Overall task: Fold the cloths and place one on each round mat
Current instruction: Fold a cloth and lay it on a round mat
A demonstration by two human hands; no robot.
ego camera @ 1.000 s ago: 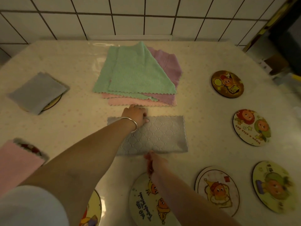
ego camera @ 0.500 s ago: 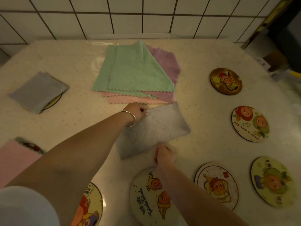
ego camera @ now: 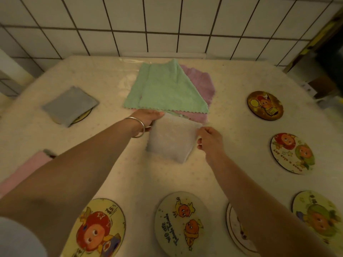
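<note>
Folded smaller since a second ago, the pale grey textured cloth (ego camera: 169,140) lies at frame centre, blurred. Left hand (ego camera: 146,117), arm outstretched, grips its upper left corner; right hand (ego camera: 209,139) pinches its right edge, just below the green cloth pile (ego camera: 165,89).

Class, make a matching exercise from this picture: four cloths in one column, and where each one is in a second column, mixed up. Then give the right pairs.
Cloths
1. white cloth
2. green cloth
3. grey cloth
4. pink cloth

Places
A. top of the pile by the wall
B. on a round mat at far left
C. held by both hands
D. at the left edge, partly behind the left arm

Pairs: 1-C, 2-A, 3-B, 4-D
</note>
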